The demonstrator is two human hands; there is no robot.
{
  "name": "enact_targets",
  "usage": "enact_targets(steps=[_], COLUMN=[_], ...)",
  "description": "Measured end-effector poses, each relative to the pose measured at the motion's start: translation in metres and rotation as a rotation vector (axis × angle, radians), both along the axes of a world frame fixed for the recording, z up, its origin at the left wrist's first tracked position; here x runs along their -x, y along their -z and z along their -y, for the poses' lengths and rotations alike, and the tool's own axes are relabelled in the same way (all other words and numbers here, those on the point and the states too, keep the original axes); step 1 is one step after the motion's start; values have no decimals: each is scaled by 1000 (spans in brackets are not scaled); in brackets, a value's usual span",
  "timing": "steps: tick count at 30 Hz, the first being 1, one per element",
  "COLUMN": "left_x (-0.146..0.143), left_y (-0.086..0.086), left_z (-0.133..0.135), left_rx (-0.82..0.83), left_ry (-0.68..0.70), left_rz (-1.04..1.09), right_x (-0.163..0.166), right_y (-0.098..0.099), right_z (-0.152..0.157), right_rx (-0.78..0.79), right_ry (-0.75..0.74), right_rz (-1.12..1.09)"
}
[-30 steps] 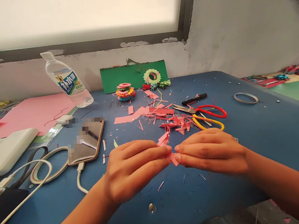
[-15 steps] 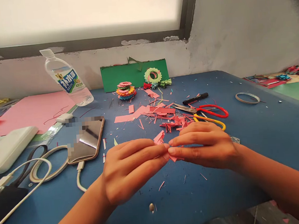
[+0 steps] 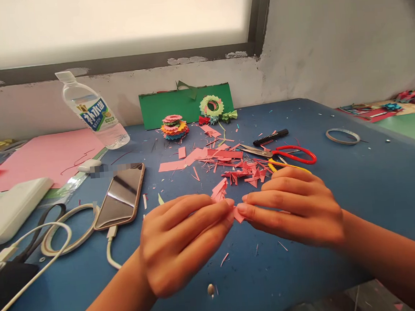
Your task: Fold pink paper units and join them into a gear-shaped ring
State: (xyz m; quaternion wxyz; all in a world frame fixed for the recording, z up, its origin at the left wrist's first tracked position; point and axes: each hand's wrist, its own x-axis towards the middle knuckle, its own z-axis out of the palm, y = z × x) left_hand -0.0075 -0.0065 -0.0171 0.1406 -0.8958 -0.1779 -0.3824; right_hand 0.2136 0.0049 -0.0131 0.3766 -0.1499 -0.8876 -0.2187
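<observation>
A pleated strip of folded pink paper [image 3: 220, 191] is pinched in my left hand [image 3: 184, 243], its zigzag layers rising above the fingertips. My right hand [image 3: 298, 210] is closed at the paper's lower right corner, index fingertip against it; that thumb is hidden. The fingertips of both hands are a small gap apart, above the table. Just beyond them lie several folded pink pieces [image 3: 243, 174] among cut pink scraps [image 3: 196, 158]. Red-handled scissors [image 3: 297, 152] rest behind my right hand, which partly covers a yellow handle [image 3: 276, 165].
On the blue table [image 3: 190, 300], a phone [image 3: 120, 196], a white power bank [image 3: 17, 208] and cables lie left. A bottle [image 3: 94, 114] leans behind them. Paper ornaments [image 3: 174, 127] stand by a green board [image 3: 164, 106]. A marker [image 3: 270, 137] and tape ring [image 3: 342, 136] are right.
My right hand has shifted slightly right, widening the gap between the fingertips. More of the pleated pink paper shows above my left fingers.
</observation>
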Motion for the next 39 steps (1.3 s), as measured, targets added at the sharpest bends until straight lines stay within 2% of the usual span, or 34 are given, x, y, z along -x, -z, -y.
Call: enact_targets(steps=[6, 12, 15, 18, 23, 27, 31, 36, 39], left_x=[-1, -1, -1, -6, -19, -22, -21, -21, -24], left_y=[-1, 3, 7, 11, 14, 15, 17, 18, 18], left_z=[-3, -3, -8, -14, -17, -15, -15, -15, -15], left_rx=[-54, -52, -49, 37, 407, 635, 710, 721, 809], left_ry=[-8, -15, 15, 55, 44, 85, 161, 183, 156], left_rz=[-4, -13, -6, 91, 401, 453, 420, 410, 451], right_x=[3, 3, 5, 7, 10, 9, 9, 9, 10], right_y=[1, 6, 6, 7, 9, 9, 9, 10, 11], right_z=[7, 7, 5, 1, -2, -1, -4, -8, -9], right_rx=[-38, -22, 34, 175, 546, 744, 842, 953, 1015], right_ry=[116, 158, 132, 76, -14, 8, 5, -21, -39], right_rz=[-5, -11, -37, -99, -246, -225, -193, -177, -176])
